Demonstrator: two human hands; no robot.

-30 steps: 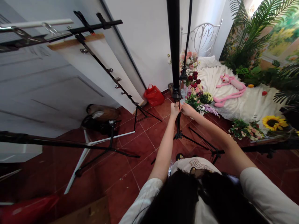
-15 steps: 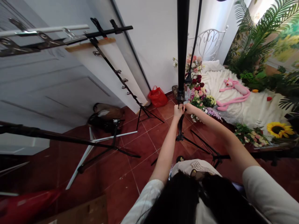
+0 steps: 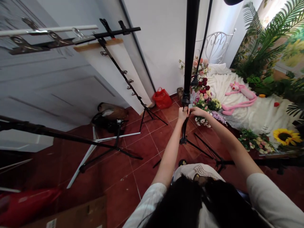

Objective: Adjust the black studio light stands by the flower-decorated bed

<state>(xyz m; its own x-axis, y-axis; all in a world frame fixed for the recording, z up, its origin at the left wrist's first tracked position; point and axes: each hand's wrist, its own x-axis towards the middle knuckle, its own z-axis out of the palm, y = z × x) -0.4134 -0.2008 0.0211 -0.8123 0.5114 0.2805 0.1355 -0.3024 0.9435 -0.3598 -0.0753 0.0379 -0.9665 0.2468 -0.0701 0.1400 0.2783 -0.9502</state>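
Observation:
A tall black light stand [image 3: 191,41] rises in front of me, its pole running up out of view. My left hand [image 3: 183,113] is wrapped around the pole just below a black collar [image 3: 186,98]. My right hand [image 3: 197,111] is at the pole's right side, level with the left one, its fingers bent and drawn together against the stand. Whatever those fingers pinch is too small to make out. A black cable [image 3: 203,44] hangs beside the pole and ends in a dark plug-like piece [image 3: 195,80]. The stand's legs [image 3: 199,148] spread on the red tiles.
Left, a black clip stand [image 3: 123,74] stands by a white board, and a second black stand [image 3: 71,138] slants across. A red bag [image 3: 162,98] sits by the wall. Right are flowers [image 3: 204,95], a pink plush toy [image 3: 244,95] on white cloth, and a sunflower [image 3: 286,136]. A cardboard box [image 3: 78,212] lies lower left.
The view has shifted slightly, so the surroundings sit a little further right. My right hand has eased slightly away from my left hand. My left hand keeps its hold on the pole.

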